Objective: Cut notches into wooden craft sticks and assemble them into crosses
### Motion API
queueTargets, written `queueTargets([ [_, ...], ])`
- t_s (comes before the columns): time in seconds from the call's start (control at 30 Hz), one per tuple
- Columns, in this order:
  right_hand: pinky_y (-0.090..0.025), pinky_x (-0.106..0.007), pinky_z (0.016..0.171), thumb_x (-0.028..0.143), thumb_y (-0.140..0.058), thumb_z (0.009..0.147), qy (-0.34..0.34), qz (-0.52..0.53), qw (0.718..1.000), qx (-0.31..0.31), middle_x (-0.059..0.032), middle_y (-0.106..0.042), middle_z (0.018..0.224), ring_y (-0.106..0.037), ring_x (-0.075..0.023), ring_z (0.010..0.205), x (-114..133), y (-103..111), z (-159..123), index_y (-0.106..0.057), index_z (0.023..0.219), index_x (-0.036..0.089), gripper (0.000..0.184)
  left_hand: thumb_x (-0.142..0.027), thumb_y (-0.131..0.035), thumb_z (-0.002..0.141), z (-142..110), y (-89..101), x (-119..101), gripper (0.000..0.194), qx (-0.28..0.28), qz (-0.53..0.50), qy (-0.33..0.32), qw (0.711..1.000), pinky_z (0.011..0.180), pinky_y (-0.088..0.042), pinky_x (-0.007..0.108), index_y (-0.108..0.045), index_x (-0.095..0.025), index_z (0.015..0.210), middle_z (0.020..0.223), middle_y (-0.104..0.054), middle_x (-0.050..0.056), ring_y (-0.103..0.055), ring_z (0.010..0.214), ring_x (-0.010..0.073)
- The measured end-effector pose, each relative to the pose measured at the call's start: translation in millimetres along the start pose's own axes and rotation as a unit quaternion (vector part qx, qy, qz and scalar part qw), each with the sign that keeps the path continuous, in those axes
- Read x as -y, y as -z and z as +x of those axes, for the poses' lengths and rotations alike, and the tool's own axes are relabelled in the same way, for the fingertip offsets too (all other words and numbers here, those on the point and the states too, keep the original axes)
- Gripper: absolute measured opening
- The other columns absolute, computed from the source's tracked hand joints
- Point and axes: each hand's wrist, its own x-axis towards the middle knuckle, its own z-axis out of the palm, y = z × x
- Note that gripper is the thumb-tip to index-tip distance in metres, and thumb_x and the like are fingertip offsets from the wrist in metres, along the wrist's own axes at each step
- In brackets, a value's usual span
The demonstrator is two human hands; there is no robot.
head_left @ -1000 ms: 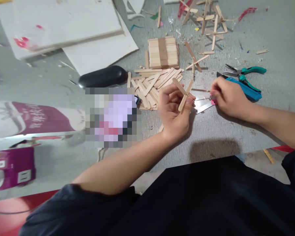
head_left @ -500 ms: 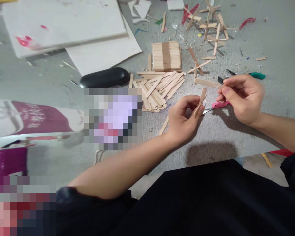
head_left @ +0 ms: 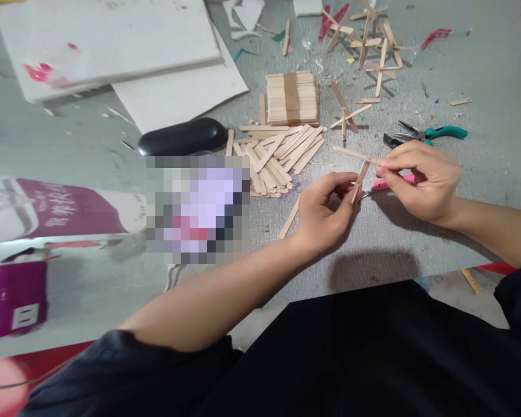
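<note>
My left hand (head_left: 327, 208) pinches a popsicle stick (head_left: 362, 176) that points up from between thumb and fingers; whether a second piece is joined to it I cannot tell. Between the thumb and forefinger of my right hand (head_left: 421, 182) is another popsicle stick (head_left: 351, 153), lying nearly level and stretching left. It meets or passes over the top of the left hand's stick. Beneath the right hand, a pink-handled cutter (head_left: 393, 182) lies partly hidden, a thin blade at its left. Beyond that hand are teal-handled pliers (head_left: 447, 132) with their jaws apart.
Loose popsicle sticks (head_left: 271, 156) lie left of my hands, below a banded bundle (head_left: 292, 98). Crossed-stick pieces (head_left: 367, 43) stand farther back. A black case (head_left: 183, 136), white foam board (head_left: 125, 46) and a printed paper cup (head_left: 69, 208) occupy the left side.
My right hand has moved left and slightly down, bringing its stick over the top of the left hand's stick. The left hand has barely moved. The pliers show more fully.
</note>
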Motion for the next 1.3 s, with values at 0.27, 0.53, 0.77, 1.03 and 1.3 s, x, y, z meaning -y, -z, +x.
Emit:
queueTargets([
  [0.27,-0.067,-0.041,0.071,0.027,-0.087,0.106,-0.020,0.047,0.998,0.041,-0.0016,-0.090,0.094,-0.081,-0.0218,0.079,12.0,1.8,4.1,-0.092,0.097,0.035,0.013,-0.031,-0.085,0.112,-0.2,-0.3,-2.1,0.008,-0.023,0.037,-0.049,0.998,0.070,-0.059,0.029,-0.088,-0.027,0.118,0.089,-0.084,0.000,-0.075,0.074,0.0137],
  [0.53,-0.067,-0.037,0.071,0.023,-0.085,0.102,-0.134,0.079,0.975,0.159,-0.0018,-0.092,0.098,-0.084,-0.0218,0.085,25.2,11.0,8.3,-0.093,0.098,0.033,0.014,-0.036,-0.083,0.113,0.2,2.2,-4.9,0.017,-0.043,0.085,-0.051,0.994,0.066,-0.057,0.033,-0.083,-0.027,0.099,0.083,-0.083,0.000,-0.072,0.071,0.0164],
  [0.77,-0.070,-0.039,0.077,0.032,-0.089,0.105,-0.097,0.104,0.985,0.095,-0.0031,-0.091,0.098,-0.085,-0.0224,0.086,19.9,-1.2,-10.7,-0.091,0.099,0.031,0.006,-0.046,-0.084,0.116,-1.6,-0.8,-3.3,0.023,-0.065,0.060,-0.044,0.995,0.071,-0.059,0.033,-0.080,-0.027,0.103,0.088,-0.083,0.000,-0.074,0.076,0.0161],
  [1.03,-0.064,-0.033,0.067,0.030,-0.096,0.103,-0.027,0.149,0.986,0.076,-0.0013,-0.090,0.098,-0.082,-0.0186,0.079,20.3,-1.5,-10.7,-0.090,0.100,0.033,0.008,-0.045,-0.082,0.118,7.9,2.0,-4.3,0.025,0.001,-0.020,-0.065,0.998,0.067,-0.060,0.030,-0.086,-0.027,0.100,0.087,-0.087,0.001,-0.079,0.074,0.0151],
  [1.3,-0.064,-0.033,0.069,0.038,-0.091,0.110,-0.071,0.220,0.968,0.100,-0.0004,-0.088,0.091,-0.081,-0.0175,0.078,25.7,-3.6,-10.4,-0.090,0.097,0.032,0.014,-0.045,-0.096,0.108,6.0,4.9,-12.1,0.018,-0.030,0.058,-0.149,0.987,0.058,-0.060,0.030,-0.090,-0.030,0.099,0.084,-0.087,-0.001,-0.078,0.065,0.0145],
])
